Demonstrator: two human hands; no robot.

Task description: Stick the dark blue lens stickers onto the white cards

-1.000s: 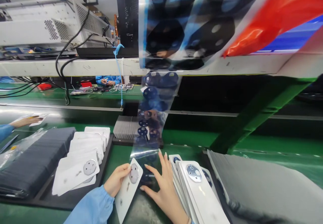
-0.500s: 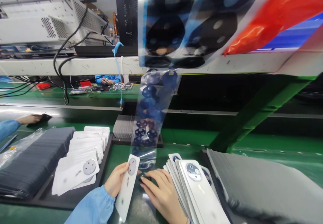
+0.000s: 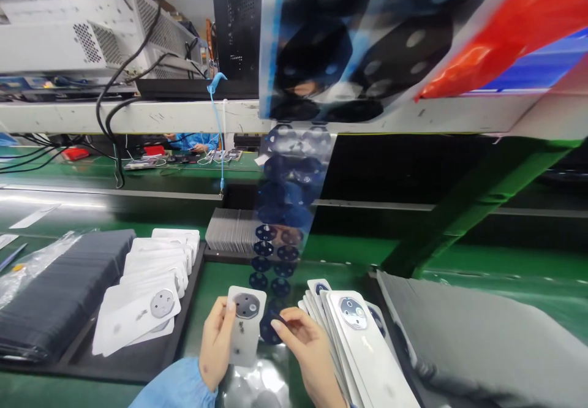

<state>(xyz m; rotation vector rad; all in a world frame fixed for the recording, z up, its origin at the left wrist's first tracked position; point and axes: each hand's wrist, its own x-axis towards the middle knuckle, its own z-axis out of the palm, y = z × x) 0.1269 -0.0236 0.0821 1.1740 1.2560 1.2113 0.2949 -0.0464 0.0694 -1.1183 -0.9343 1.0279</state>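
Note:
My left hand (image 3: 215, 343) grips the left edge of a white phone back cover (image 3: 243, 343), whose grey round camera area faces me at the top. My right hand (image 3: 310, 350) has thumb and fingers pinched on a dark round camera sticker (image 3: 270, 329) with small holes, just right of the cover. This sticker is at the low end of a clear hanging strip (image 3: 287, 196) that carries paired dark round stickers. Close beside my right hand leans a stack of white back covers (image 3: 372, 353), the front one with a dark camera area.
On the left, fanned white covers (image 3: 138, 316) lie in a black tray (image 3: 184, 328) beside a long dark grey stack (image 3: 68, 298). A grey padded stack (image 3: 482, 334) is at right. Behind stand upright thin grey pieces (image 3: 232, 230). A white shelf beam (image 3: 184, 117) crosses above.
The cover in my left hand has turned from a slant to face me more squarely. My right hand has shifted right, with the sticker now showing. Another person's hand at far left has left view.

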